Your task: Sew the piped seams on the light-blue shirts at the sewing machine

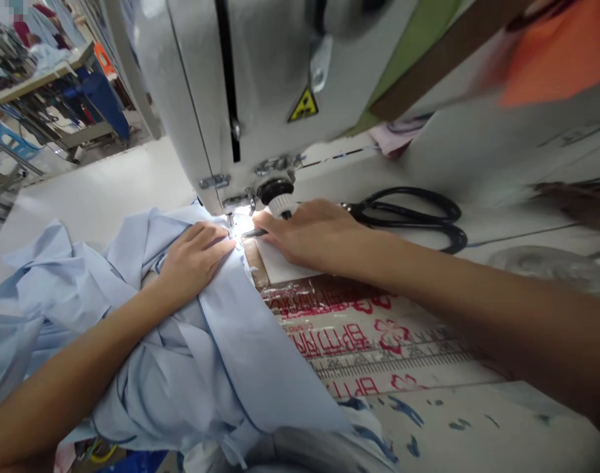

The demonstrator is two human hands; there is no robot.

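Right fingers [269, 220] pressed together beside the sewing machine needle [230, 219], left fingers [215, 238] flat on bunched blue cloth [221, 368]; a feed snag could drag them under.

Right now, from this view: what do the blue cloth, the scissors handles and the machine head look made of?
The light blue cloth looks like a thin woven shirting, matte with soft creases; the fibre can't be told. The scissors handles look like black moulded plastic or coated metal, with a dull sheen. The sewing machine head looks like pale painted metal, smooth and faintly glossy.
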